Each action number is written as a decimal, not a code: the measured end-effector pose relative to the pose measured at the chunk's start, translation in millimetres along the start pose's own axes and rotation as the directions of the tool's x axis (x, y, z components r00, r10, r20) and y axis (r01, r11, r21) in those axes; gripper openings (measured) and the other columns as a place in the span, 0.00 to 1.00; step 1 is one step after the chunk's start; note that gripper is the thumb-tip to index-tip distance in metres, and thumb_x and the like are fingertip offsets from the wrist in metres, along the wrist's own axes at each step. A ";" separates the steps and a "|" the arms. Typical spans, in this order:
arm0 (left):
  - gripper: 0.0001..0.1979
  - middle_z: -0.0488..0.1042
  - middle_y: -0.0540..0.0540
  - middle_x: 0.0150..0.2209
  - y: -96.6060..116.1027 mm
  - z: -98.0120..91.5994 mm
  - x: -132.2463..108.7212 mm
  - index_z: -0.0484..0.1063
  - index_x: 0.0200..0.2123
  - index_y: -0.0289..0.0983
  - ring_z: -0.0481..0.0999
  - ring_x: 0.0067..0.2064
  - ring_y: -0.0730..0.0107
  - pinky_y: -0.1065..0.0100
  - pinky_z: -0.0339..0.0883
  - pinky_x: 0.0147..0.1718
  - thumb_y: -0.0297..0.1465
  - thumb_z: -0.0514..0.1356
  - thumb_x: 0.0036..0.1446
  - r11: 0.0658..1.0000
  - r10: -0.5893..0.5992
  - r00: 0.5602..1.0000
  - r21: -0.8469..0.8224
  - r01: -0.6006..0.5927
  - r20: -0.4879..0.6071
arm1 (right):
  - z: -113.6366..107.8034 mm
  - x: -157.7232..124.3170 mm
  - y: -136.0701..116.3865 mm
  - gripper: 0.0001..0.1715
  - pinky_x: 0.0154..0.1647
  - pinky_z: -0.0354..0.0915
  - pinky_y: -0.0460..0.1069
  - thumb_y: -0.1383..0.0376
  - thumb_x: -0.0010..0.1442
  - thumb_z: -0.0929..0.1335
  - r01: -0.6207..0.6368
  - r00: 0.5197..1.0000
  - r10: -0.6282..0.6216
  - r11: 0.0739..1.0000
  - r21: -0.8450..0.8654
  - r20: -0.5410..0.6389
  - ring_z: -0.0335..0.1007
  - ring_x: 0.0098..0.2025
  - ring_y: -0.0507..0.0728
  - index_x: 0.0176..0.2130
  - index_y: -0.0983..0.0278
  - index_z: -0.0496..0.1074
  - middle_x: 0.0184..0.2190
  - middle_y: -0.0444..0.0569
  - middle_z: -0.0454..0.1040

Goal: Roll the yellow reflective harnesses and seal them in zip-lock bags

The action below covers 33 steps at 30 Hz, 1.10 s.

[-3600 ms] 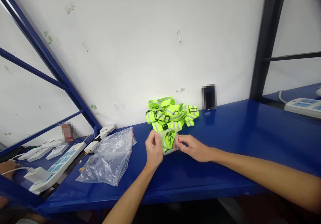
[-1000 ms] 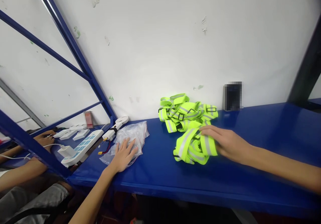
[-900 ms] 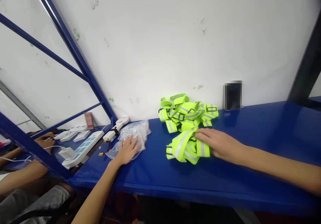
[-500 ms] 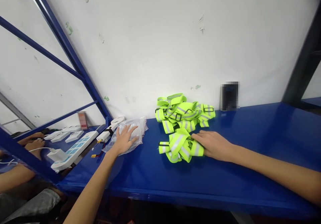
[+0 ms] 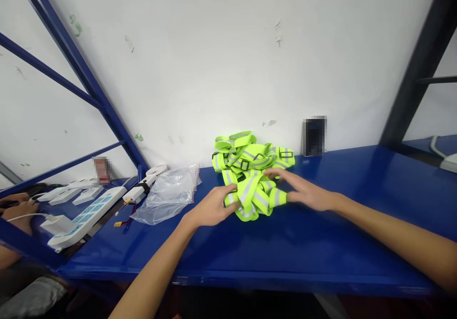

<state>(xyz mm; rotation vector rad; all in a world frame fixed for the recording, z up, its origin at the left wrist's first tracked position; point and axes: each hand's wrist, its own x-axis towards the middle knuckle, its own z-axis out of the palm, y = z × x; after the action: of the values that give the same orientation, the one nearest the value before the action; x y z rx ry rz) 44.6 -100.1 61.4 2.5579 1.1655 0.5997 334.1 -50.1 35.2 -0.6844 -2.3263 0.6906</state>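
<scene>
A crumpled bundle of neon yellow-green reflective strap (image 5: 255, 197) with grey stripes lies on the blue tabletop, between both hands. My left hand (image 5: 214, 205) has its thumb and fingers around the bundle's left end. At the right end, my right hand (image 5: 310, 191) is spread, its thumb and fingers apart beside the strap; some fingertips are hidden behind it. Against the wall, just behind, sits a larger heap of the same straps (image 5: 257, 154) with black buckles.
Clear plastic bags (image 5: 166, 193) lie left, near a small white fan (image 5: 156, 170) and a white device with wires (image 5: 134, 194). A power strip (image 5: 89, 216) is beyond the blue frame post. Another person's hand (image 5: 21, 212) is far left. A blurred dark object (image 5: 314, 137) leans on the wall.
My left hand has left the plastic bags and moved right to the strap bundle. My right hand has opened wider around the bundle's right side. The view has shifted slightly right.
</scene>
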 end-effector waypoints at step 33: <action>0.21 0.70 0.49 0.35 -16.8 0.3 84.5 0.55 0.52 0.41 0.73 0.32 0.74 0.74 0.66 0.30 0.45 0.54 0.62 0.758 -0.479 0.330 -0.573 -0.311 -0.813 | 11.9 77.0 -41.2 0.42 0.31 0.68 0.49 0.60 0.55 0.70 -0.207 0.977 0.211 0.962 0.177 -0.004 0.69 0.27 0.52 0.65 0.60 0.54 0.42 0.51 0.75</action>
<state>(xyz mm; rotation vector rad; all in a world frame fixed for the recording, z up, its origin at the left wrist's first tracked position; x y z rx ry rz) 83.8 -24.8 76.2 1.3128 0.9972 2.2343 261.6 -36.5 83.4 -0.8593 -2.1595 0.9657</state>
